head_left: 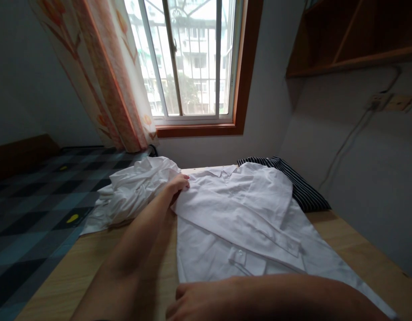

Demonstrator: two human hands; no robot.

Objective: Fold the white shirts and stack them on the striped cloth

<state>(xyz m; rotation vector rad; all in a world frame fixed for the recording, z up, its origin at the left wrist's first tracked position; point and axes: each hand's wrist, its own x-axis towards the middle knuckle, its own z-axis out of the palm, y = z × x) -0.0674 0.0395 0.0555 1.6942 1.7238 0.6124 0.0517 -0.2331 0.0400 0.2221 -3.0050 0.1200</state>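
A white button-up shirt [232,209] lies spread on the wooden board, its collar towards the window and its sleeves folded across the body. One cuff with a button shows near the middle. My left hand [181,182] pinches the shirt's left edge near the shoulder, thumb on top. Low in the view, my right hand [195,301] lies with curled fingers over the shirt's left edge; its fingertips are mostly hidden. The right forearm covers the lower part of the shirt.
A crumpled white cloth pile [135,189] sits left of the shirt on the wooden board [346,236]. Black striped fabric [302,187] lies at the back right. A checked bed cover [35,209] is at left. Beyond are a curtain [109,76], window and wall shelf [353,58].
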